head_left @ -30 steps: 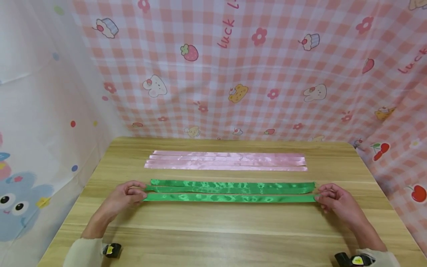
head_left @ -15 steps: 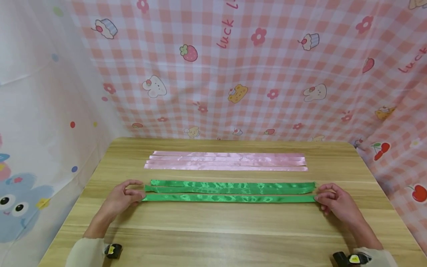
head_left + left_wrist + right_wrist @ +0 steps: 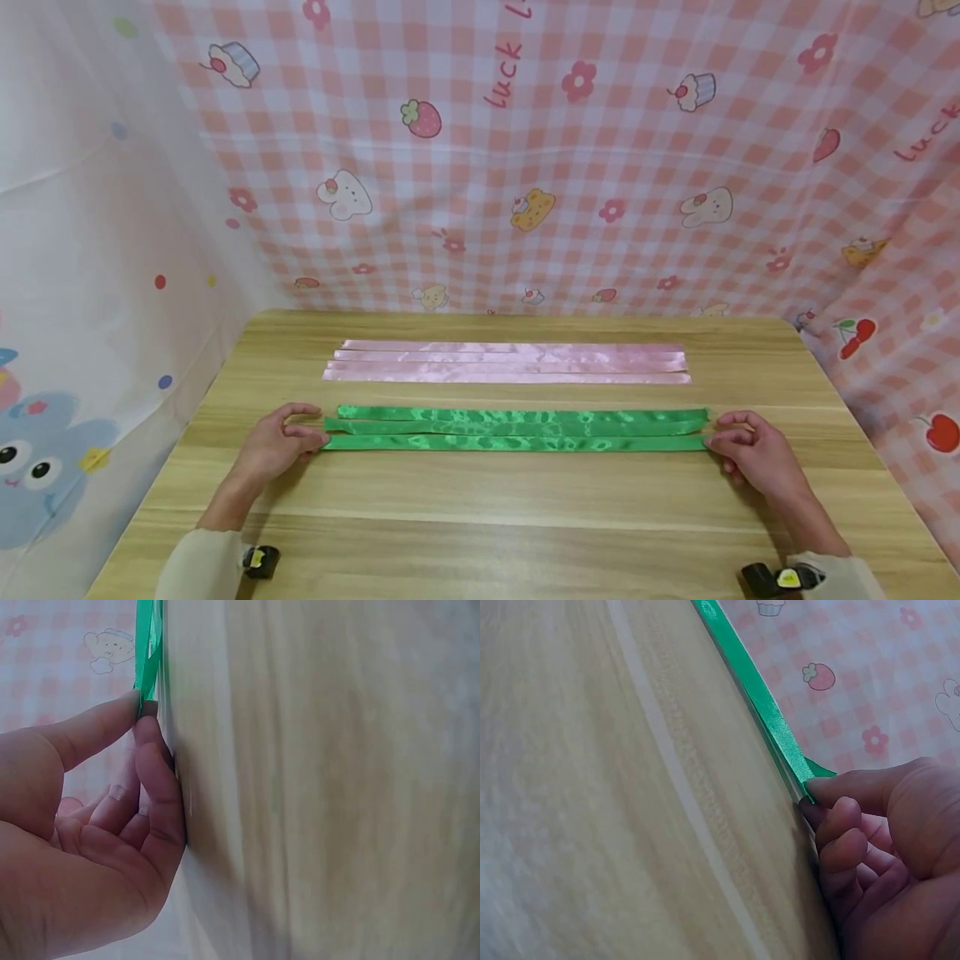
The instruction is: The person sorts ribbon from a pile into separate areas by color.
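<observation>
Three shiny green ribbon strips lie side by side across the table in the head view. My left hand [image 3: 272, 443] pinches the left end of the nearest green ribbon [image 3: 517, 443] between thumb and fingers, and my right hand [image 3: 756, 450] pinches its right end. Stretched straight, this ribbon runs close along the front edge of the middle green ribbon [image 3: 450, 427]. Behind that lies the far green ribbon [image 3: 525, 415]. In the left wrist view the thumb [image 3: 112, 720] presses on the ribbon's tip; the right wrist view shows a similar pinch by the right thumb [image 3: 862, 787].
Farther back, several pink ribbons [image 3: 510, 362] lie in parallel rows, their left ends staggered. The wooden table [image 3: 480, 517] ends at a checked curtain [image 3: 465, 183] behind, with a white patterned curtain [image 3: 90, 250] on the left.
Both hands have carried the nearest green ribbon slightly away from me, narrowing its gap to the middle green ribbon. The pinches at both ends stay. The pink ribbons have not moved.
</observation>
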`<action>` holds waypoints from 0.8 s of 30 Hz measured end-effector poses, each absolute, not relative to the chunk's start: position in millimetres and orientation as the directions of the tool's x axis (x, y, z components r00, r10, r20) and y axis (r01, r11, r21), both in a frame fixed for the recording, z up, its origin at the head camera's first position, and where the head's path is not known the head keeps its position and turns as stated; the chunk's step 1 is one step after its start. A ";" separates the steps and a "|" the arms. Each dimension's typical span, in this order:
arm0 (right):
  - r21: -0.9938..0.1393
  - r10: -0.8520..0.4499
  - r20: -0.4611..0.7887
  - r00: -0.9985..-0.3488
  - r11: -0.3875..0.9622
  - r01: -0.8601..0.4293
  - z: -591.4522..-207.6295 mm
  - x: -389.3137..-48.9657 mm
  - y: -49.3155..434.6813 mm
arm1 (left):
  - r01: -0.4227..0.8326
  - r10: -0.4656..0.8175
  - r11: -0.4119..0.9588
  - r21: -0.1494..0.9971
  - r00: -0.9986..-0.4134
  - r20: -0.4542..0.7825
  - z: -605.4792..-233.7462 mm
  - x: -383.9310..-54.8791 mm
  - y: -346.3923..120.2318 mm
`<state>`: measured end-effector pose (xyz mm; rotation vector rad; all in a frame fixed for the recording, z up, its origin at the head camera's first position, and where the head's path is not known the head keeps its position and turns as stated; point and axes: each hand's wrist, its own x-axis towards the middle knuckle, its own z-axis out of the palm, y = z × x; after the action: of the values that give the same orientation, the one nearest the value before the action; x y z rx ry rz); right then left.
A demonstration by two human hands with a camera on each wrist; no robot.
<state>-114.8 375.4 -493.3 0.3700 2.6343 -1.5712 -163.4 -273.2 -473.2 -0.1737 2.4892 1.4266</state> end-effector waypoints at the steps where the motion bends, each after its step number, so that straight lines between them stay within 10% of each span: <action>1: -0.862 0.181 -0.164 -0.970 0.452 0.230 -493.2 -114.8 375.1 | -0.238 0.025 0.511 0.826 -0.956 -0.291 -473.6 -163.8 -273.2; 24: -0.868 0.201 -0.161 -0.966 0.437 0.235 -494.5 -115.9 372.8 | -0.243 0.014 0.505 0.828 -0.957 -0.289 -476.0 -168.4 -272.1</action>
<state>-115.9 372.8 -494.5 0.3995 2.6343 -1.6003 -168.4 -272.1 -476.0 -0.1940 2.4912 1.4323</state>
